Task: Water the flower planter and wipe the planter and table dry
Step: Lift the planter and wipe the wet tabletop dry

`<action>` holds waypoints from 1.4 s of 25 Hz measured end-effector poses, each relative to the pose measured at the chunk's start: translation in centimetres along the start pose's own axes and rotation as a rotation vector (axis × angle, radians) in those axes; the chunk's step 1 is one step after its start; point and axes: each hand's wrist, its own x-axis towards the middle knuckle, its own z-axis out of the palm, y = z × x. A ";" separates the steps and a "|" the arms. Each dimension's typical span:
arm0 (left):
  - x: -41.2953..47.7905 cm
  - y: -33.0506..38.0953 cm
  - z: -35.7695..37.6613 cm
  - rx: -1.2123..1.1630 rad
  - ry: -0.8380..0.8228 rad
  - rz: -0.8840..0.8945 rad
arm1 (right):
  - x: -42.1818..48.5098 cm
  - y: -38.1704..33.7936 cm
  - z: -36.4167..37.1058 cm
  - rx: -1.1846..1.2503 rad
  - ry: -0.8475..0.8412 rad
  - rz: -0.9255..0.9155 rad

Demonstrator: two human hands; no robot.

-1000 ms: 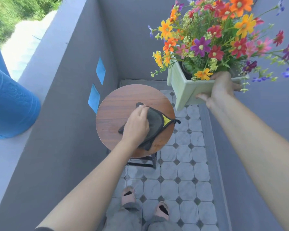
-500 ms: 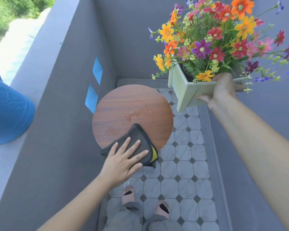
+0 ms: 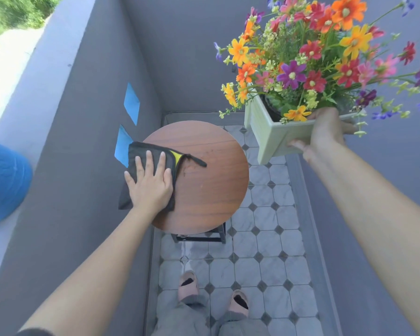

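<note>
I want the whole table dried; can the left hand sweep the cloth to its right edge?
Probably yes: the left hand presses the cloth on the table, and the right hand holds the planter off it.

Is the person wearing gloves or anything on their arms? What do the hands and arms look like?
No gloves: the left hand and right hand are bare, with no ring, watch or bracelet in view. Both forearms are bare too. Only at the bottom edge does a dark sleeve show on the left arm.
</note>
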 end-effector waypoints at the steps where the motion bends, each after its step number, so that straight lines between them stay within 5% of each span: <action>1: 1.2 0.6 -0.2 -0.007 0.009 -0.001 | 0.2 0.0 -0.1 0.004 0.005 -0.001; 8: 4.1 9.1 0.5 0.011 0.041 0.221 | 0.5 -0.2 -1.6 0.033 0.028 -0.006; 15: -6.7 10.8 3.1 0.136 -0.090 0.596 | -0.1 -0.4 -3.6 0.070 0.046 0.021; 20: -10.0 3.9 3.2 0.197 -0.074 0.529 | -1.0 -0.8 -3.7 0.072 0.037 0.027; 29: -4.4 -0.7 -0.3 0.002 0.009 0.026 | -2.7 -0.4 -2.2 0.059 -0.013 0.041; 35: 2.6 2.8 -2.0 -0.014 0.048 0.081 | -3.0 -0.6 -1.2 0.068 -0.037 0.029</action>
